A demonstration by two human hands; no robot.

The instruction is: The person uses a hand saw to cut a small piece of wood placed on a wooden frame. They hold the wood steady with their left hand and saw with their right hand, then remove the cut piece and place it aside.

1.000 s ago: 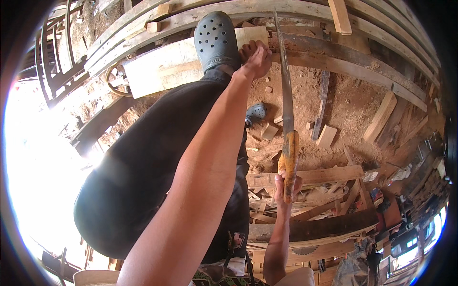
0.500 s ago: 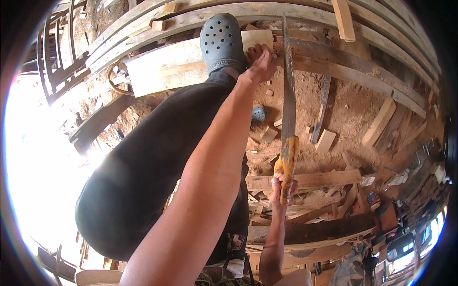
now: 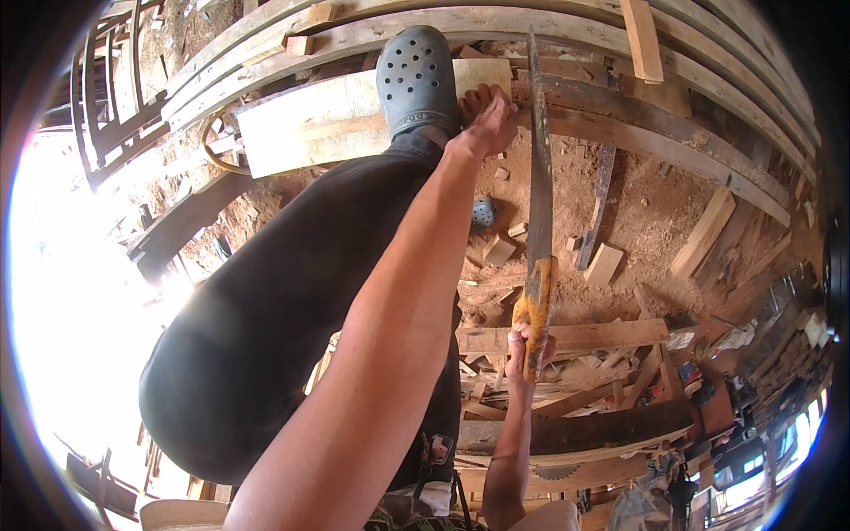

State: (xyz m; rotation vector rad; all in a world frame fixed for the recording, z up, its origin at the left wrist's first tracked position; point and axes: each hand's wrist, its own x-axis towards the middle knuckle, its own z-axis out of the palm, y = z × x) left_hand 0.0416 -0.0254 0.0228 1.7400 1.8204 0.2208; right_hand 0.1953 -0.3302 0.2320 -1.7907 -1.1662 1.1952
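A pale wooden board (image 3: 301,128) lies across long beams at the top, with my foot in a grey-blue perforated clog (image 3: 414,75) resting on it. Beside the clog, my left hand (image 3: 487,119) curls its fingers over the board near its right end. My right hand (image 3: 529,347) grips the worn yellow handle (image 3: 541,296) of a hand saw, low in the middle right. Its long blade (image 3: 537,159) points away from me, just right of the board's end and my left hand. Whether the teeth touch wood is unclear.
Long slats (image 3: 584,37) and a darker beam (image 3: 637,111) cross the top. Offcuts (image 3: 604,264) and sawdust cover the dirt ground (image 3: 575,203). My other clog (image 3: 482,211) shows below. Planks and scrap (image 3: 620,416) are heaped at lower right. Bright glare fills the left side.
The board, my foot and my left hand have shifted slightly right and down in the picture. The saw, still in my right hand, sits a little lower and farther right than a second ago.
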